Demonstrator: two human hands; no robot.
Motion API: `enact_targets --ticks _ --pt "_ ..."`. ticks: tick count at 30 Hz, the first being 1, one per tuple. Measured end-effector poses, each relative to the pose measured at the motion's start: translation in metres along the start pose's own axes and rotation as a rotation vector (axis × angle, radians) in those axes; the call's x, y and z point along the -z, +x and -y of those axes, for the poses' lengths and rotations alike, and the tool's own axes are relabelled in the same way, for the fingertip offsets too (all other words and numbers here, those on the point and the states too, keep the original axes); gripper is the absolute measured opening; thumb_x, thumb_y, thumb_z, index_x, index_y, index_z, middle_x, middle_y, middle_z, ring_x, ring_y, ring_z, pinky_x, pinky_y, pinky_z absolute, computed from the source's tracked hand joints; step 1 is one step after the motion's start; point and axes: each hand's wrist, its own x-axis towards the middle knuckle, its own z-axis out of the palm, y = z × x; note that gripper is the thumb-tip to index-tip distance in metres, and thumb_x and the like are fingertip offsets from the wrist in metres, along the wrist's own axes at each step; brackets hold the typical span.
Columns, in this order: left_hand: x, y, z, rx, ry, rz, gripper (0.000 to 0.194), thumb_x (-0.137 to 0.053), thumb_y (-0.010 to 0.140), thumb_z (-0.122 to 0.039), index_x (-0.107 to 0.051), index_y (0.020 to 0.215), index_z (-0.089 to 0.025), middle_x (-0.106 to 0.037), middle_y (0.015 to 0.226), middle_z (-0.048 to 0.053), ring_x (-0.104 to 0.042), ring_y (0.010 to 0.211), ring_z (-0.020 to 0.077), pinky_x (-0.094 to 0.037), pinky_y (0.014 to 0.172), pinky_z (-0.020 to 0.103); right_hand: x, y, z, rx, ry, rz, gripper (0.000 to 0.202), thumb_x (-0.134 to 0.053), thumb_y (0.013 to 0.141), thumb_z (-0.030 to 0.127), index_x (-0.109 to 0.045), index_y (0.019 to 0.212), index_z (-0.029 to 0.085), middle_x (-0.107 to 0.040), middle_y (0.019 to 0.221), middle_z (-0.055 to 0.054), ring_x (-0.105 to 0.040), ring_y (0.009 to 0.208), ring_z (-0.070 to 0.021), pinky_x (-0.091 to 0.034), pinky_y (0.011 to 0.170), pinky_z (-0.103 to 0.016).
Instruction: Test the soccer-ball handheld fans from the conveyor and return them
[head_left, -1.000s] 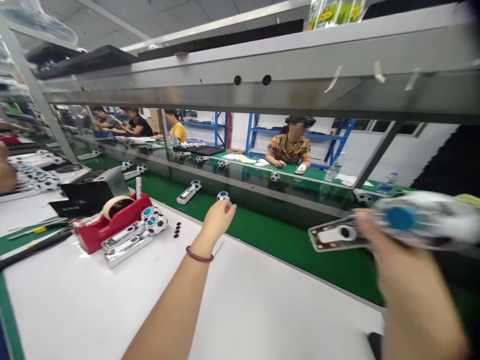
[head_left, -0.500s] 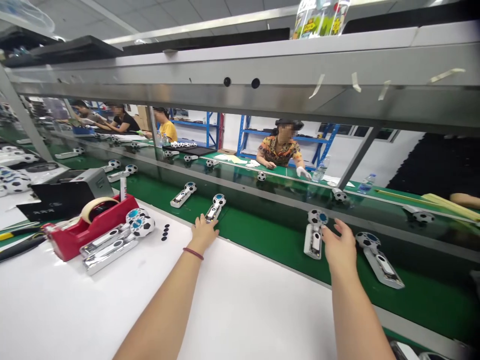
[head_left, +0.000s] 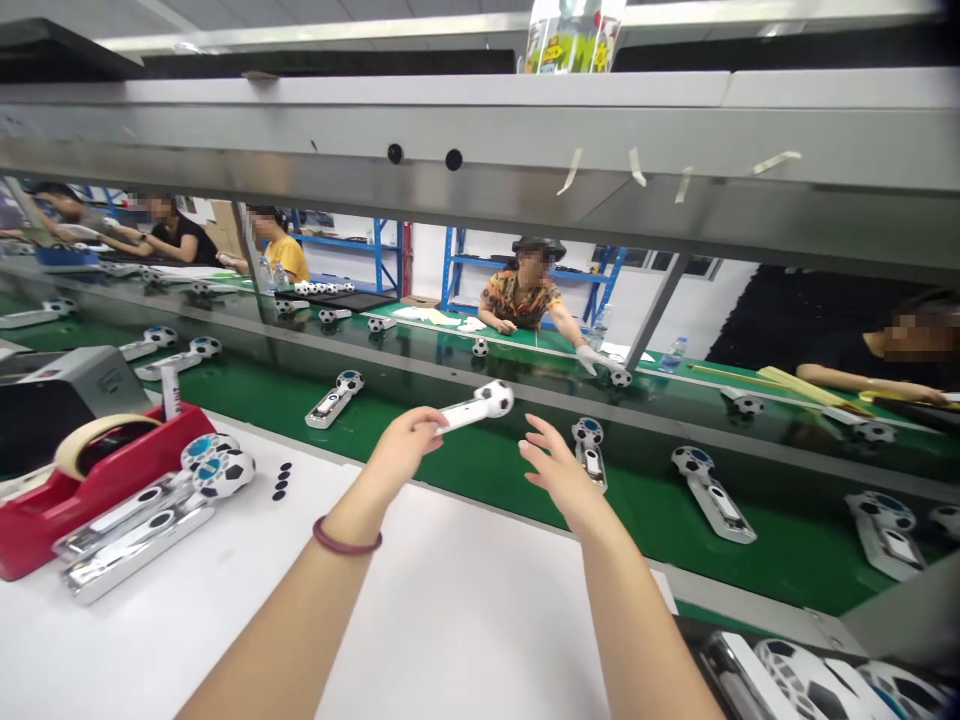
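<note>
My left hand [head_left: 405,450] grips the handle end of a white handheld device with a soccer-ball head [head_left: 472,407], raised above the green conveyor belt [head_left: 420,465]. Its plain white side faces me and the ball end points right. My right hand [head_left: 555,455] is just right of that ball end, fingers apart and holding nothing. Partly behind it, another soccer-ball device [head_left: 589,450] lies on the belt. Two similar devices [head_left: 150,510] rest on the white work surface [head_left: 465,600] at left, beside several black round dots [head_left: 281,482].
A red tape dispenser [head_left: 112,490] stands at left near a grey box [head_left: 82,390]. More devices [head_left: 712,495] lie along the belt, and several fill a dark tray [head_left: 697,650] at lower right. Overhead runs a metal shelf [head_left: 300,150]. A gloved co-worker [head_left: 525,290] sits opposite.
My left hand has lifted the device off the belt, and its plain side now shows. My right hand has moved left toward it. The view has turned right; the co-worker opposite reaches out to a device.
</note>
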Motion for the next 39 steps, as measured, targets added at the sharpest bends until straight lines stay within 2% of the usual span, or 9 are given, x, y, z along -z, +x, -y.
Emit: enact_targets --ticks 4,7,14,18,21,23,27,31,39 --pt "-0.012 -0.044 -0.049 -0.399 0.119 0.012 0.025 -0.044 0.078 -0.017 -0.069 0.079 -0.020 -0.043 0.111 0.008 -0.055 0.091 0.0174 -0.050 0.080 0.031 0.002 -0.023 0.028 0.088 0.140 0.070 0.072 -0.056 0.076 0.045 -0.021 0.139 0.042 -0.044 0.130 -0.005 -0.055 0.107 -0.0209 -0.043 0.091 -0.044" --pt "-0.016 -0.065 -0.063 -0.627 0.250 0.024 0.027 -0.044 0.079 -0.010 -0.069 0.077 -0.021 -0.038 0.116 0.007 -0.052 0.097 0.0182 -0.049 0.082 0.031 0.009 -0.037 0.046 0.173 0.328 0.135 0.078 -0.054 0.078 0.041 -0.007 0.140 0.044 -0.053 0.121 -0.002 -0.058 0.102 -0.0191 -0.046 0.088 -0.043" --pt "-0.017 -0.074 -0.067 -0.791 0.252 0.037 0.027 -0.046 0.079 -0.007 -0.068 0.078 -0.022 -0.031 0.124 0.006 -0.045 0.113 0.0218 -0.049 0.088 0.031 0.019 -0.040 0.056 0.219 0.511 0.020 0.076 -0.055 0.078 0.037 -0.012 0.139 0.045 -0.060 0.114 0.001 -0.061 0.094 -0.0175 -0.047 0.086 -0.041" --pt "-0.018 -0.083 -0.072 -0.635 0.070 0.187 0.031 -0.049 0.080 -0.013 -0.063 0.104 -0.027 -0.031 0.133 0.007 -0.041 0.121 0.0252 -0.045 0.095 0.036 0.020 -0.040 0.053 0.343 0.445 -0.075 0.066 -0.049 0.081 0.039 -0.020 0.140 0.038 -0.056 0.123 0.000 -0.058 0.104 -0.0179 -0.047 0.088 -0.037" --pt "-0.023 -0.088 -0.073 -0.377 -0.235 0.318 0.055 -0.052 0.083 -0.025 -0.034 0.134 -0.035 -0.031 0.140 0.006 -0.043 0.120 0.0254 -0.045 0.093 0.038 0.018 -0.046 0.053 0.459 0.270 -0.119 0.056 -0.047 0.084 0.038 -0.031 0.138 0.032 -0.059 0.118 -0.002 -0.057 0.103 -0.0189 -0.046 0.089 -0.035" --pt "-0.028 -0.088 -0.073 -0.214 -0.452 0.453 0.064 -0.052 0.085 -0.033 -0.019 0.140 -0.035 -0.036 0.139 0.007 -0.047 0.116 0.0251 -0.047 0.090 0.037 0.016 -0.053 0.054 0.498 0.152 -0.103 0.052 -0.046 0.086 0.038 -0.035 0.136 0.032 -0.063 0.110 -0.002 -0.060 0.095 -0.0197 -0.048 0.085 -0.036" --pt "-0.036 -0.089 -0.078 -0.041 -0.744 0.721 0.055 -0.049 0.086 -0.037 -0.030 0.138 -0.028 -0.050 0.128 0.010 -0.054 0.108 0.0272 -0.049 0.082 0.035 0.011 -0.064 0.059 0.589 0.003 -0.149 0.044 -0.042 0.088 0.035 -0.041 0.132 0.034 -0.064 0.106 -0.001 -0.062 0.090 -0.0200 -0.050 0.079 -0.036" --pt "-0.037 -0.091 -0.082 -0.015 -0.780 0.661 0.049 -0.052 0.087 -0.032 -0.036 0.133 -0.031 -0.053 0.125 0.004 -0.055 0.107 0.0227 -0.048 0.080 0.028 0.012 -0.073 0.067 0.666 -0.240 -0.266 0.039 -0.040 0.089 0.030 -0.048 0.127 0.037 -0.058 0.119 0.002 -0.054 0.108 -0.0205 -0.044 0.091 -0.037" --pt "-0.040 -0.090 -0.078 -0.003 -0.738 0.632 0.044 -0.060 0.082 -0.032 -0.045 0.123 -0.024 -0.056 0.121 0.004 -0.053 0.110 0.0200 -0.045 0.087 0.027 0.015 -0.079 0.071 0.681 -0.481 -0.235 0.041 -0.040 0.090 0.028 -0.044 0.128 0.042 -0.053 0.125 0.005 -0.048 0.116 -0.0179 -0.039 0.097 -0.036"
